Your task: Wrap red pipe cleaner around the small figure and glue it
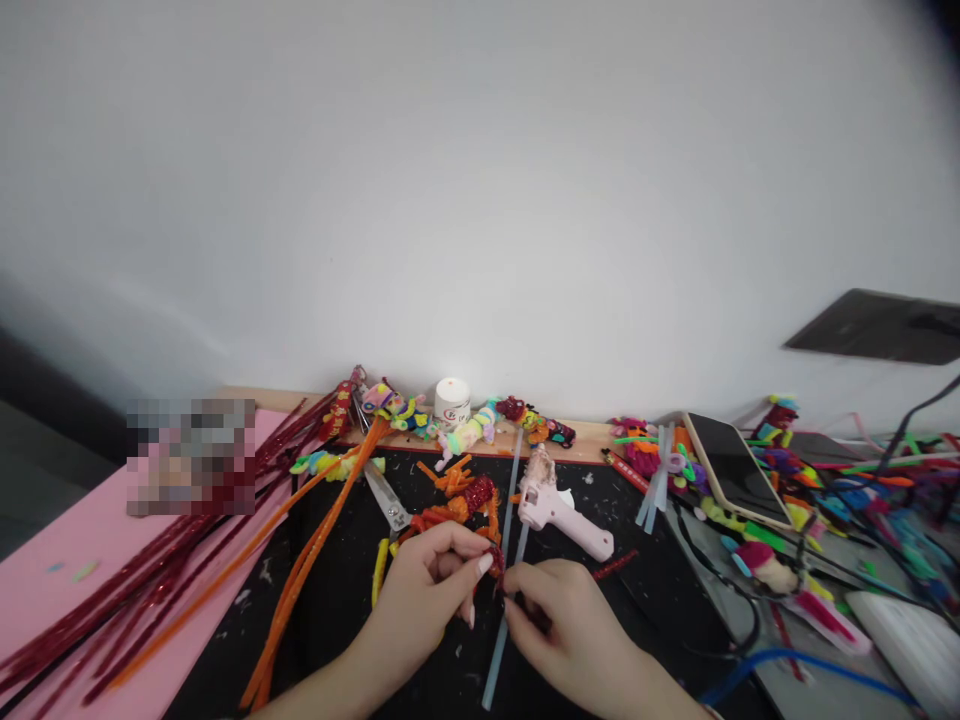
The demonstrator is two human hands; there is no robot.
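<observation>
Over the black mat, my left hand pinches a small dark red, glittery pipe cleaner piece between thumb and finger. The fingertips of my right hand are closed on the lower end of that same piece; its exact shape is partly hidden. A clear glue stick lies just under the hands. Beyond them rests a pink hot glue gun, its handle toward the right. Orange and red pipe cleaner pieces lie behind my left hand, with scissors beside them.
Long red pipe cleaners and orange ones stretch across the left side. Several finished pipe cleaner figures and a white tub line the wall. At right are a phone, colourful pipe cleaners and a blue cable.
</observation>
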